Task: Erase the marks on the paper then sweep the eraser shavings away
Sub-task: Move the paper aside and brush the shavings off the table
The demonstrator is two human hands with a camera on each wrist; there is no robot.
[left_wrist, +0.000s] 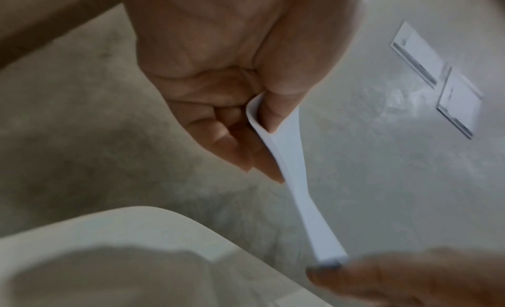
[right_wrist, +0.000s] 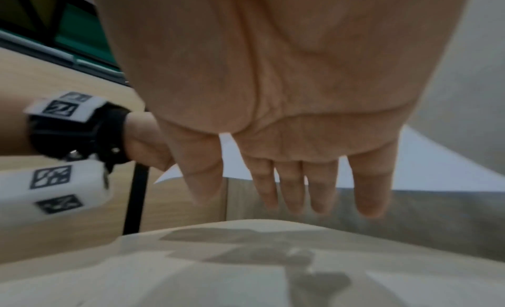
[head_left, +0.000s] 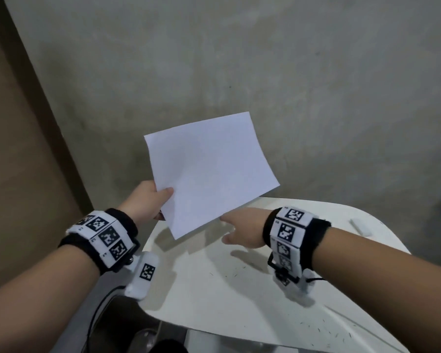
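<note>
A white sheet of paper (head_left: 209,171) hangs in the air past the table's far left corner, tilted, with no marks visible on it. My left hand (head_left: 150,200) pinches its left edge, thumb on top; the left wrist view shows the paper (left_wrist: 287,156) edge-on between thumb and curled fingers. My right hand (head_left: 239,228) stretches out flat just under the sheet's lower edge, fingers straight (right_wrist: 289,188), holding nothing. A white eraser (head_left: 361,226) lies on the table at the right. Dark eraser shavings (head_left: 236,273) are scattered on the tabletop.
The white table (head_left: 214,301) has a rounded far edge, with grey floor (head_left: 214,59) beyond it. More shavings (head_left: 329,329) lie near the front right. A brown wall panel (head_left: 15,149) stands to the left.
</note>
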